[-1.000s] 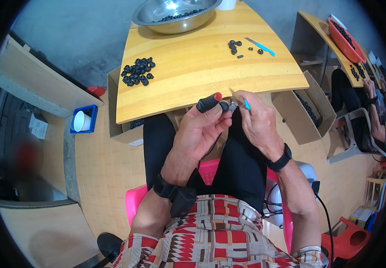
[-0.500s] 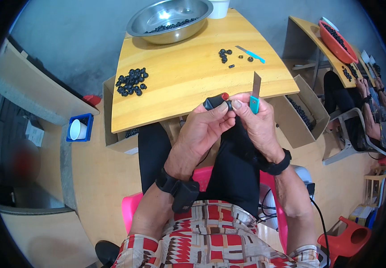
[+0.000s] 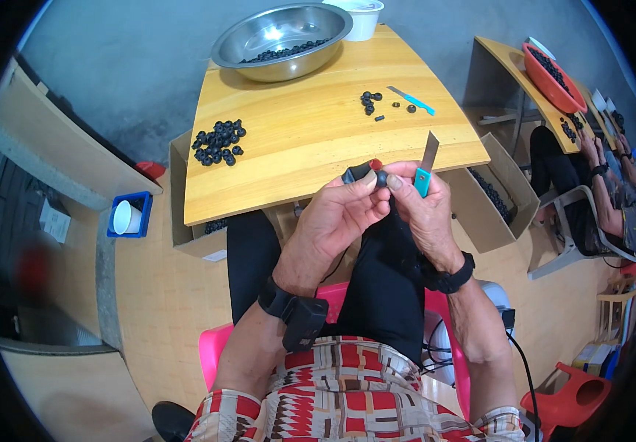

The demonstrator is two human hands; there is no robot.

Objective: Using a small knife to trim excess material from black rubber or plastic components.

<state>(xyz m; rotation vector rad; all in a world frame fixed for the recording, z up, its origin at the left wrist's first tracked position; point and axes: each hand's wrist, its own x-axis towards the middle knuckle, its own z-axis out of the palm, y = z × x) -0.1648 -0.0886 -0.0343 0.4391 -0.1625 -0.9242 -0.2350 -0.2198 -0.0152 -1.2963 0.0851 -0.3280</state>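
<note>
My left hand [image 3: 333,221] is closed in a pinch, thumb and fingers on a small round black bead-like part [image 3: 382,179]. A black sleeve-like piece [image 3: 357,174] with a red end sits at its index finger; whether it is worn there I cannot tell. My right hand [image 3: 422,217] is closed around a small teal-handled knife [image 3: 428,158], blade pointing up and away. Its thumb also touches the bead-like part. Both hands are just off the table's near edge. Beyond them lie several loose black parts [image 3: 369,103] and a second knife with a blue handle [image 3: 419,104].
A pile of black parts [image 3: 217,141] lies on the left of the wooden table [image 3: 296,158]. At the back stand a steel basin [image 3: 288,70] and a white tub [image 3: 364,22]. Cardboard boxes [image 3: 476,214] sit below. Another person [image 3: 605,199] works at right beside a red basin [image 3: 553,77].
The bead-like part between my fingertips shows more of its round side. My right hand and knife have shifted slightly, the blade leaning more to the right. The view has tilted a little.
</note>
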